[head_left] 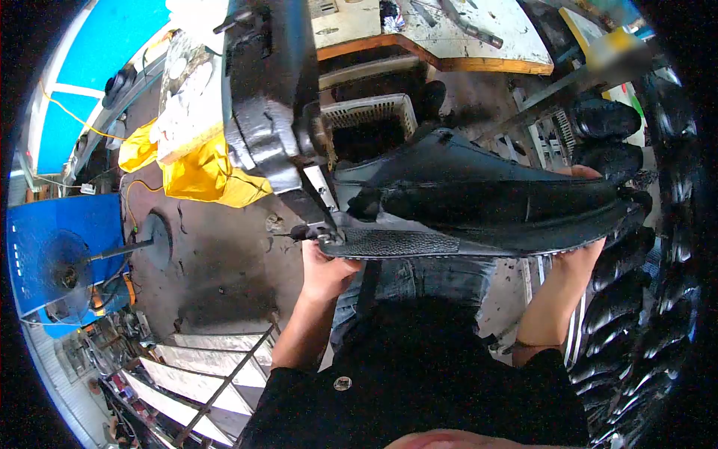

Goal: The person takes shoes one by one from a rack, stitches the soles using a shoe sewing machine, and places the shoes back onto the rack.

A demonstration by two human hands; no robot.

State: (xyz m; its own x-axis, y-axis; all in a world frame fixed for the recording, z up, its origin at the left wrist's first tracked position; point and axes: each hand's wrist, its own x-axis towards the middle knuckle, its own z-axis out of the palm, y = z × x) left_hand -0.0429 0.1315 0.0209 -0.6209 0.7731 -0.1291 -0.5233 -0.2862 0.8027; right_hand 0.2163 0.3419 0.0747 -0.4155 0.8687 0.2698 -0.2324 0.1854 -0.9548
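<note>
A large black shoe (479, 202) lies on its side across the middle of the head view, its edge with a textured strip and a line of stitches turned toward me. My left hand (329, 271) is closed on its left end, right under the tip of a dark metal machine head (273, 138), which looks like a sole stitching machine. The machine's tip meets the shoe's edge there. Around the shoe's right end is my right hand (576, 258), with fingertips showing over the top side. Most fingers of both hands are hidden behind the shoe.
Several black shoes (621, 299) fill a rack at the right. Behind the machine stand a white plastic basket (407, 112) and a worktable (493, 37) with tools. Yellow cloth (194, 176) hangs at left, near a standing fan (63, 273). White-shelved racking (202, 374) is at lower left.
</note>
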